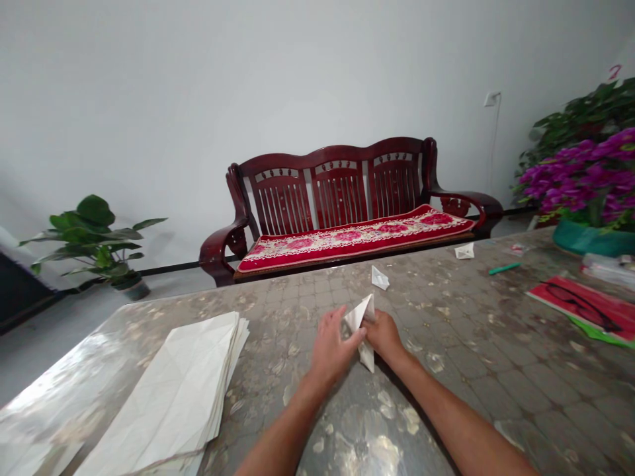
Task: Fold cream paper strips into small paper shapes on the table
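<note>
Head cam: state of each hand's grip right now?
Left hand: closed, holding folded white paper.
Right hand: closed, holding the same paper.

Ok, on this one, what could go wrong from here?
The folded white paper pinched between the left hand and right hand looks thin, so it might crease or tear. The small folded paper piece sits close to the table's far edge and could get knocked off. The loose paper stack might slide on the glossy table cover.
</note>
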Demonstrator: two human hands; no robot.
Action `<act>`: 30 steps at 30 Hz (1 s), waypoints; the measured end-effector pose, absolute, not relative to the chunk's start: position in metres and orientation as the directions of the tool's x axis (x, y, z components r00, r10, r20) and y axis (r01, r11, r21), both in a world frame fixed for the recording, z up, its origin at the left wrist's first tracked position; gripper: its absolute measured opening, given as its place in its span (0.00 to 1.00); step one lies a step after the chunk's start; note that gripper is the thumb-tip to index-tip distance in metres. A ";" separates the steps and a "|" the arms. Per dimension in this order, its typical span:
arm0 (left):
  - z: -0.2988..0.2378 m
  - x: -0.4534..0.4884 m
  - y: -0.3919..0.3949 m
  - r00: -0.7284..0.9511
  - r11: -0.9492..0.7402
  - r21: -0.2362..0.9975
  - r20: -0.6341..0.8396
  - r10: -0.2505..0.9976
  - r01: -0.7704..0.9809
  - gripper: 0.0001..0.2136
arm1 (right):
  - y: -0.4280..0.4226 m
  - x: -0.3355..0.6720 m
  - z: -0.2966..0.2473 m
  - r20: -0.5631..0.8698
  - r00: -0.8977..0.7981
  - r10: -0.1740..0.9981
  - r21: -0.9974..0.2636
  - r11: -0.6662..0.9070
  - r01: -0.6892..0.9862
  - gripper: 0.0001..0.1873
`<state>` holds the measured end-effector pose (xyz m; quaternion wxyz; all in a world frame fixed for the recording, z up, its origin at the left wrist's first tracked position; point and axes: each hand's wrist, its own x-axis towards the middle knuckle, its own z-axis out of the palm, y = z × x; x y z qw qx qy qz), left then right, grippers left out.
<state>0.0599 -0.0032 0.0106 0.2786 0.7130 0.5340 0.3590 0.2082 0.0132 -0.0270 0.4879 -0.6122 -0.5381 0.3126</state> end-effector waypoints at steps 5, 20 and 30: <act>0.016 0.066 -0.013 0.176 -0.298 0.655 0.248 0.953 0.694 0.21 | 0.006 0.205 -0.017 0.295 0.166 0.941 -0.781 0.138 0.609 0.13; -0.015 0.030 0.016 0.204 -0.384 0.589 0.350 0.914 0.711 0.17 | -0.007 0.212 -0.014 0.404 -0.133 0.905 -0.432 0.318 0.844 0.20; -0.014 -0.002 0.017 0.642 -0.742 0.200 0.391 0.659 0.640 0.09 | -0.018 0.220 -0.015 0.471 -0.380 0.796 -0.140 0.493 0.859 0.12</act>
